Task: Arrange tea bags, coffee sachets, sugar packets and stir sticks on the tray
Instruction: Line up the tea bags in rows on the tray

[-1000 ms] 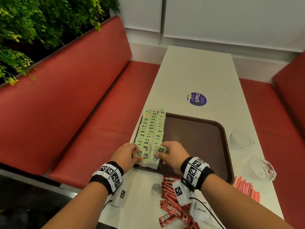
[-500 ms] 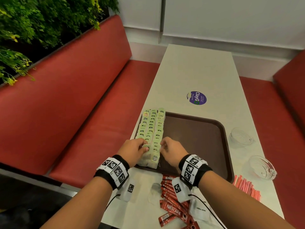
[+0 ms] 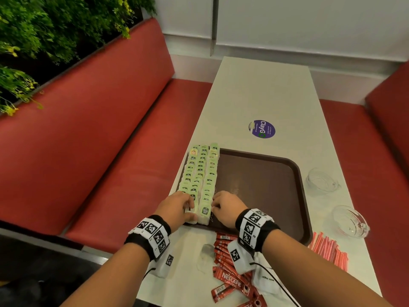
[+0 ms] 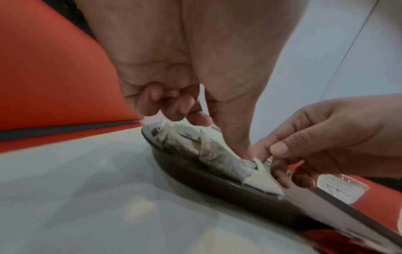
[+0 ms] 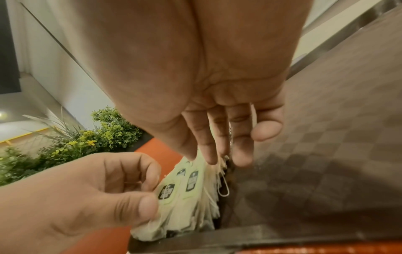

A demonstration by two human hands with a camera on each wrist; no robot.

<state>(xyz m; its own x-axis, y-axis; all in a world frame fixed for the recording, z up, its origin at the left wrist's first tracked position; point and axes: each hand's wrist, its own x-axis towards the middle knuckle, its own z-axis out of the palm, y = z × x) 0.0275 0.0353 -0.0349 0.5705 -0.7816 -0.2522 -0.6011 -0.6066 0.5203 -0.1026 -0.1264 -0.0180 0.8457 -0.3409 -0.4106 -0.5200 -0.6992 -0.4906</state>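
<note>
Left hand pinches nearest tea bags at tray 9 o'clock edge; right hand, fingers straight, squares the rows. Tea-bag step; next probably sachets, 6 o'clock.

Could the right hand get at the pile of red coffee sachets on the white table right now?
Probably yes: the red coffee sachets lie uncovered on the table just beneath the right hand's wrist, though its fingers are busy at the green tea bags.

Tea bags in rows along tray left side. Coffee sachets on table before tray; stir sticks off its near right corner. Two glass dishes right of tray. Round sticker behind tray.
</note>
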